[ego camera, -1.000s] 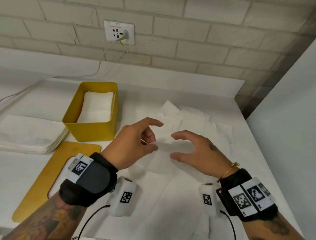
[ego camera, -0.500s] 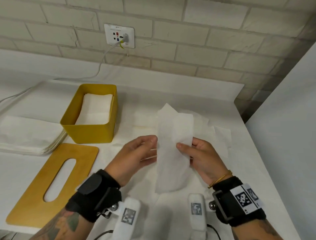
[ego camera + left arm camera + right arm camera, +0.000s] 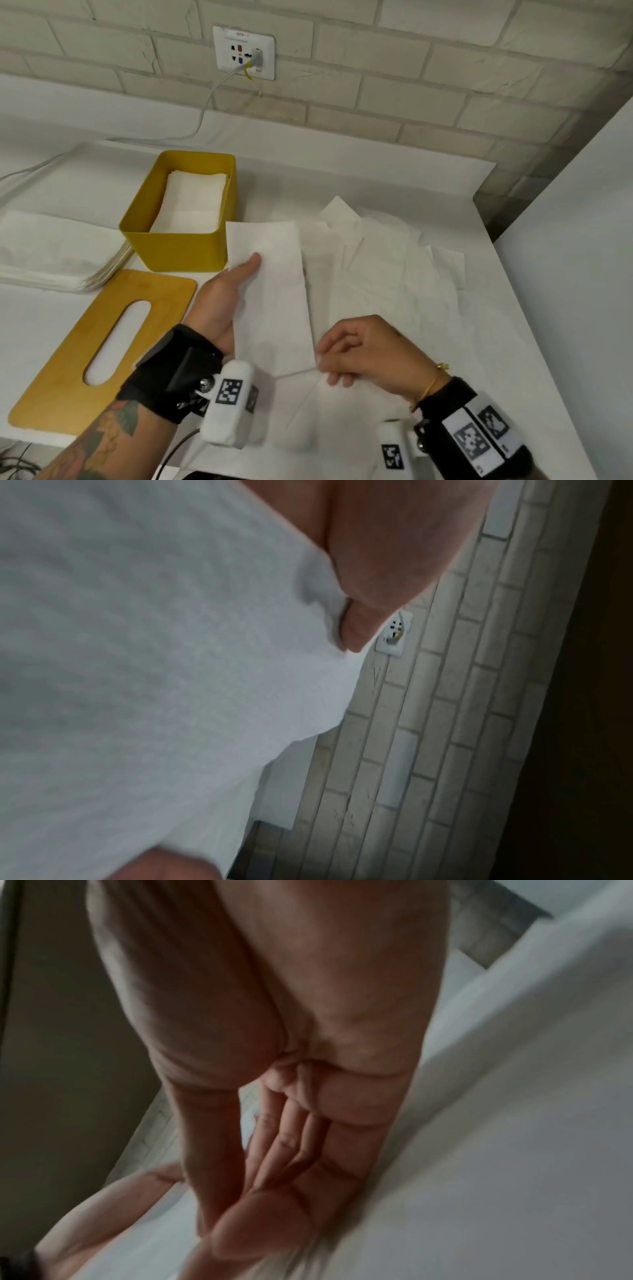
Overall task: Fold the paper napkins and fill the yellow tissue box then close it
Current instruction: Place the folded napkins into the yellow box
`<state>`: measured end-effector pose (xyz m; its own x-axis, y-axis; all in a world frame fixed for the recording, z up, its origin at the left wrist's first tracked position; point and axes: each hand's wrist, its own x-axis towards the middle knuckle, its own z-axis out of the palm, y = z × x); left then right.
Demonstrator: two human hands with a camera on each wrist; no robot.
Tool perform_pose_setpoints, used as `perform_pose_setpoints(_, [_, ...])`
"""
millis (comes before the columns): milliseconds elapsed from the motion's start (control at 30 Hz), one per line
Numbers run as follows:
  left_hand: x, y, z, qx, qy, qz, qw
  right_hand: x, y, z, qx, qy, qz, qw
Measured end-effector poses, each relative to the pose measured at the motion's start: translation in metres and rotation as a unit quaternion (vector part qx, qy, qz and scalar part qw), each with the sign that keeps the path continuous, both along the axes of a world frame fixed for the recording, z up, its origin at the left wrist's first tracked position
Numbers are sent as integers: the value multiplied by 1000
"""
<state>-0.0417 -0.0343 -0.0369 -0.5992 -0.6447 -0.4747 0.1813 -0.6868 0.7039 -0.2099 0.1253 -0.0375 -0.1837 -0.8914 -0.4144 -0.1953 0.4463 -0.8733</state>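
My left hand (image 3: pixel 224 299) holds a long folded white napkin (image 3: pixel 274 301) just right of the yellow tissue box (image 3: pixel 178 248), thumb on top and fingers hidden beneath. The left wrist view shows that napkin (image 3: pixel 154 669) under the thumb (image 3: pixel 373 582). The box stands open with folded napkins (image 3: pixel 191 202) stacked inside. My right hand (image 3: pixel 359 353) hovers at the napkin's near right corner with fingers (image 3: pixel 291 1139) loosely curled and nothing visible between them. The yellow slotted lid (image 3: pixel 65 363) lies flat in front of the box.
Several loose napkins (image 3: pixel 380 274) are spread over the white table to the right. A stack of unfolded napkins (image 3: pixel 51 253) lies left of the box. A white panel (image 3: pixel 582 257) borders the table's right side. A wall socket (image 3: pixel 243 53) with a cable is behind.
Both hands lifted the napkin off the table and held it upright. Now my left hand alone carries it, laid flatter and shifted left toward the box, while my right hand has dropped to its near corner.
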Motion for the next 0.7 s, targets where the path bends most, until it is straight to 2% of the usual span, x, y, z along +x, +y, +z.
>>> perform_pose_setpoints(100, [10,-4,0,12,19,3,1000,-29,5,16,-15,72,-66,995])
perform_pose_setpoints(167, [13,-4,0,13,18,7,1000,-46,2,23,-32,145,-119,982])
perform_pose_setpoints(267, [14,-2,-2,14,14,10,1000,-54,-7,26,-35,222,-118,967])
perform_pose_setpoints(433, [14,4,-2,16,19,8,1000,-37,-24,14,16,267,-59,962])
perform_pose_setpoints(600, [16,5,-5,12,18,11,1000,-29,-31,5,53,269,-51,960])
perform_pose_setpoints(700, [17,6,-7,12,16,14,1000,-34,-29,10,16,258,-92,962])
